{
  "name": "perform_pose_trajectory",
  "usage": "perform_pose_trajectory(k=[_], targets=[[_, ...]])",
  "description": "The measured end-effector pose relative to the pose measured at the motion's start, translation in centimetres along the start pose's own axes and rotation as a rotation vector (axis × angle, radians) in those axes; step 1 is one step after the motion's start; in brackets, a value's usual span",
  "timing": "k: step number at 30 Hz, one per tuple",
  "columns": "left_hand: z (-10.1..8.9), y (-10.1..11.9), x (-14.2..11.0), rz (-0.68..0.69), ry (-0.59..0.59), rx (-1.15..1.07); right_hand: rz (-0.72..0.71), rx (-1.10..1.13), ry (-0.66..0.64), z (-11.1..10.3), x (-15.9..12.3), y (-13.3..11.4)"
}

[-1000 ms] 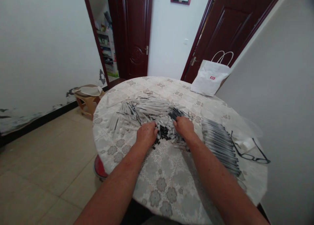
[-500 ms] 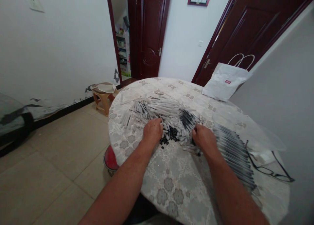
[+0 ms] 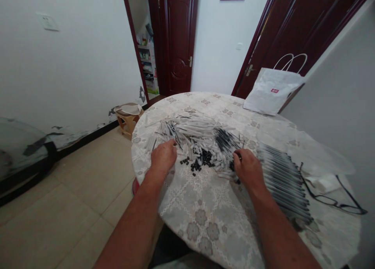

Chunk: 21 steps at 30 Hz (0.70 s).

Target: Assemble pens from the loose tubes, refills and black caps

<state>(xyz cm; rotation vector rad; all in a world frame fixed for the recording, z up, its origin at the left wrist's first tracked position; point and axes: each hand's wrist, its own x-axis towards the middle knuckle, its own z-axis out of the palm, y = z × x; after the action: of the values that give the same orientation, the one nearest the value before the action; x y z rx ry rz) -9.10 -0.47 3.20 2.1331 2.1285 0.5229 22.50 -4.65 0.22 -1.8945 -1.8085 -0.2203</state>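
Observation:
My left hand is closed, its fingertips at the near edge of a heap of pale, slim pen tubes and thin dark rods; what it pinches, if anything, is too small to make out. My right hand has curled fingers beside a bundle of thin black rods like pen refills. Something dark shows at its fingertips, but its kind is unclear. Between the hands lie small black caps and short whitish pieces. To the right, a row of pen-like sticks with dark ends lies side by side.
A patterned cloth covers the round table. Black-framed glasses and clear plastic lie at the right. A white paper bag stands at the far right edge. Left of the table is a stool.
My left hand has moved left, away from the black caps, uncovering a few of them. My right hand stays near the black rods. The view has shifted slightly.

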Motion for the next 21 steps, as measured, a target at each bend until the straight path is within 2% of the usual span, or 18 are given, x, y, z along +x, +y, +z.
perform_pose_trajectory(k=[5,9,13,21], targets=[[0.5,-1.5,-0.7,0.054,-0.114,0.151,-0.060,0.095,-0.020,-0.1,0.0,-0.5],[1.7,-1.0,-0.7,0.068,-0.137,0.229,-0.107,0.129,-0.044,-0.1,-0.1,-1.0],[2.1,-0.5,-0.5,0.076,-0.166,0.273,-0.128,0.147,-0.026,-0.1,-0.2,-1.1],[1.1,-1.3,-1.8,0.091,-0.103,0.277,-0.159,0.181,-0.015,-0.3,-0.2,-1.3]])
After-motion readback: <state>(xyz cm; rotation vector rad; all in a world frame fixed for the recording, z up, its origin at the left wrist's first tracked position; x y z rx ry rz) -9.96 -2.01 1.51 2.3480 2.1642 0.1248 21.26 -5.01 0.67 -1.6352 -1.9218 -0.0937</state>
